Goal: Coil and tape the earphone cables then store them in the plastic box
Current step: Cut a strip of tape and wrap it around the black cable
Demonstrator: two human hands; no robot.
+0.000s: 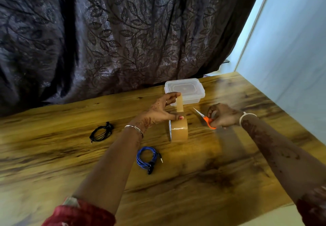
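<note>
Our left hand point(158, 109) holds a strip point(180, 105) of brown tape that rises straight up from the roll point(179, 131). The fingers point(173, 96) pinch the strip's free end at the top, while the thumb presses the roll just below, so the strip is taut and its long axis runs vertically between them. The roll stands on edge on the worktop point(229, 164), directly under this hand.

Our right hand point(224, 116) grips orange scissors point(204, 118), fingers curled through the handles. The blades look nearly together and point up and left towards the strip, near it but not touching. This is the relation that matters: the strip lies just left of the blade tips, and we judge that the cut must cross it sideways, between our left fingers and thumb. The right hand is the nearer one for that.

The black cable point(101, 133) lies coiled well to the left of our left hand. The blue cable point(147, 156) lies coiled below the roll, beside our left forearm. We cannot tell whether either is taped.

The box point(188, 88) sits just beyond our left fingers, its lid on. Through the cloudy plastic we make out no cable inside; both coils are outside it.
</note>
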